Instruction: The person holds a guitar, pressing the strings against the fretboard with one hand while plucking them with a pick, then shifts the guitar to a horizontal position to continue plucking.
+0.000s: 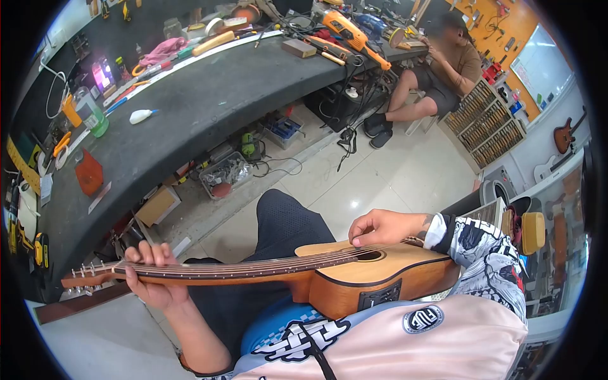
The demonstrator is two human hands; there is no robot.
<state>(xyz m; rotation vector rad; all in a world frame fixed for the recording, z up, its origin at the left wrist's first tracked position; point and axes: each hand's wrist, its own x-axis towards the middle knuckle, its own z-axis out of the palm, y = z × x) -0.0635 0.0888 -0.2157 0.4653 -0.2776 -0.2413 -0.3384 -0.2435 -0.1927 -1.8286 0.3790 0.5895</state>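
Note:
An acoustic guitar [354, 288] lies across my lap, its neck pointing left and its body at the right, under my chest. My left hand [152, 272] is wrapped round the neck near the headstock, thumb on the near side and fingers bent over the strings. Over the strings beside the sound hole hangs my right hand [380, 228], thumb and fingers drawn together. Whether it holds something small cannot be made out. A black control panel [380, 295] is set in the guitar's side.
A dark workbench [190, 120] curves across the left and top, bearing an orange power tool [354, 38], a white-tipped bottle [142, 116] and an orange-red piece [88, 173]. Under it stands a plastic bin [226, 174]. Another person [446, 69] sits at the upper right near a drawer rack [486, 126].

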